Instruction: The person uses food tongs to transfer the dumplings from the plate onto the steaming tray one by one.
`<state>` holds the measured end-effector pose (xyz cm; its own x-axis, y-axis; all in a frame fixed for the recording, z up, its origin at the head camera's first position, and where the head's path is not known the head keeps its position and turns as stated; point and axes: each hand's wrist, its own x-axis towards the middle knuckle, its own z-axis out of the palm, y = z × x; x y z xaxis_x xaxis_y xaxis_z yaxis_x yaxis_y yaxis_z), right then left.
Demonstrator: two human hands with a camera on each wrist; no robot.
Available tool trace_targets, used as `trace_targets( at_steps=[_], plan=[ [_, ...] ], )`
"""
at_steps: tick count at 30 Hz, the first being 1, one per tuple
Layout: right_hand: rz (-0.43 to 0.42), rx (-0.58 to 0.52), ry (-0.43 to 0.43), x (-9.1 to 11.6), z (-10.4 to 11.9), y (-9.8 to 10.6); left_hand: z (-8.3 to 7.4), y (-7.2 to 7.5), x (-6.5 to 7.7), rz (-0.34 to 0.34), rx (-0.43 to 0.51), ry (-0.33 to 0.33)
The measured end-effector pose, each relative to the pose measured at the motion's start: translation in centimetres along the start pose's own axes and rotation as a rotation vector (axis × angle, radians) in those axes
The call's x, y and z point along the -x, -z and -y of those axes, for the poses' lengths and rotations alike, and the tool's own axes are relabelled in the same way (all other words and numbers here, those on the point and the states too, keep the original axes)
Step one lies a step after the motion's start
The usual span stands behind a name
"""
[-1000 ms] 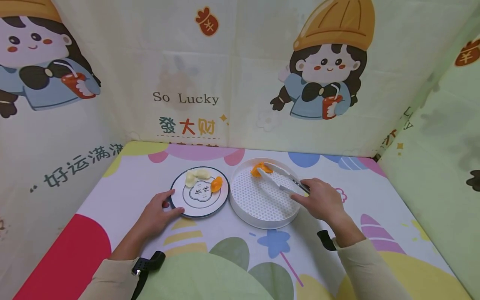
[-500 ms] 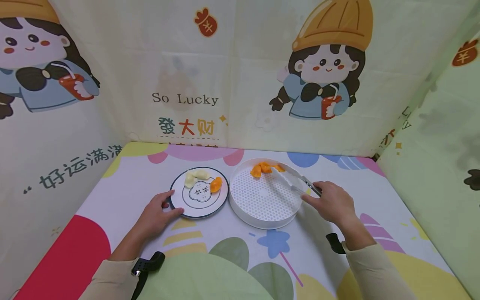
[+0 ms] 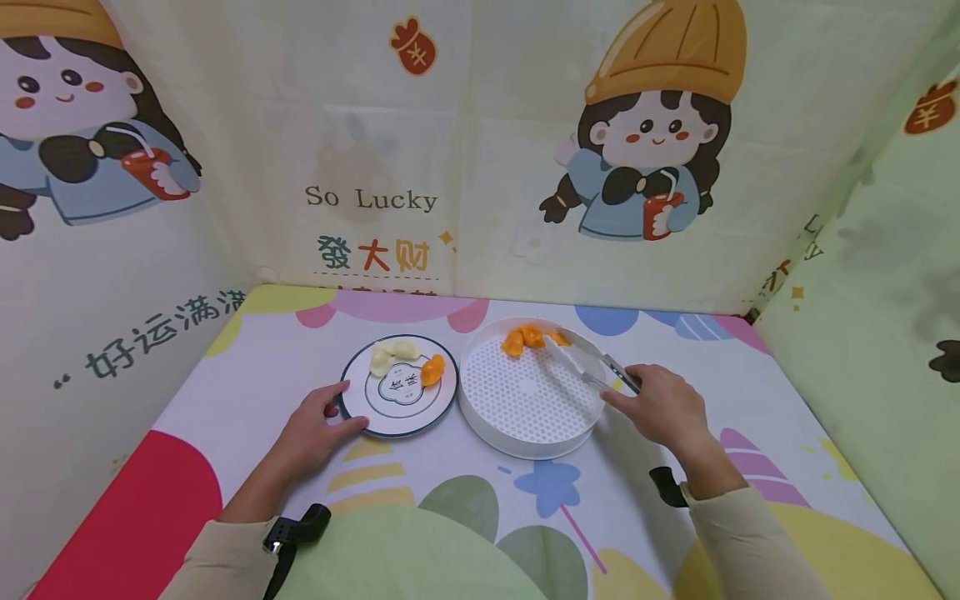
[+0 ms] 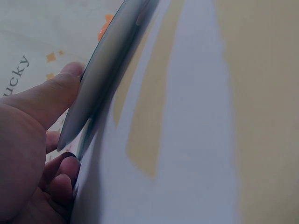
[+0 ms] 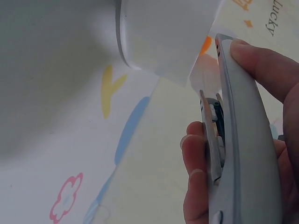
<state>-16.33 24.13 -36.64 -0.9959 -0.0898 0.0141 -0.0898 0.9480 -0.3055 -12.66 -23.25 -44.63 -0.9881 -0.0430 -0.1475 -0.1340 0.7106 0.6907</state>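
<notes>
At the near left rim of a white plate (image 3: 382,408) with a dark edge, my left hand (image 3: 311,429) holds on. In the left wrist view its thumb (image 4: 60,91) presses the plate's upper side, fingers below the rim. Pale pieces (image 3: 381,358) and an orange piece (image 3: 432,370) lie on the plate. My right hand (image 3: 667,408) grips metal tongs (image 3: 618,372), reaching over a round white tray (image 3: 532,446) with a perforated base. The tongs' tips are spread around an orange piece (image 3: 557,338); whether they touch it is unclear. Two more orange pieces (image 3: 522,338) sit to its left.
Plate and tray stand side by side on a patterned tablecloth (image 3: 480,533). A printed cloth wall (image 3: 495,167) rises close behind the table, with another side wall (image 3: 885,333) at the right.
My right hand and the tongs have moved right, away from the two left orange pieces; a separate orange piece now shows at the tips. My left hand has stayed on the plate.
</notes>
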Motion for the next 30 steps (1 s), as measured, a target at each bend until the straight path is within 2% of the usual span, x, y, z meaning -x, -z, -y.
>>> trace_targets(
  at_steps=[13, 21, 30],
  plan=[
    [-0.002, -0.013, 0.029, 0.4, 0.4, -0.7, 0.0, 0.0, 0.0, 0.002, 0.0, 0.017],
    [0.028, -0.015, 0.019, 0.2, 0.8, -1.1, 0.1, -0.1, -0.1, 0.001, 0.001, 0.021],
    [-0.013, -0.01, 0.044, 0.1, 1.0, -0.7, 0.1, -0.1, -0.1, -0.002, -0.004, 0.014]
  ],
)
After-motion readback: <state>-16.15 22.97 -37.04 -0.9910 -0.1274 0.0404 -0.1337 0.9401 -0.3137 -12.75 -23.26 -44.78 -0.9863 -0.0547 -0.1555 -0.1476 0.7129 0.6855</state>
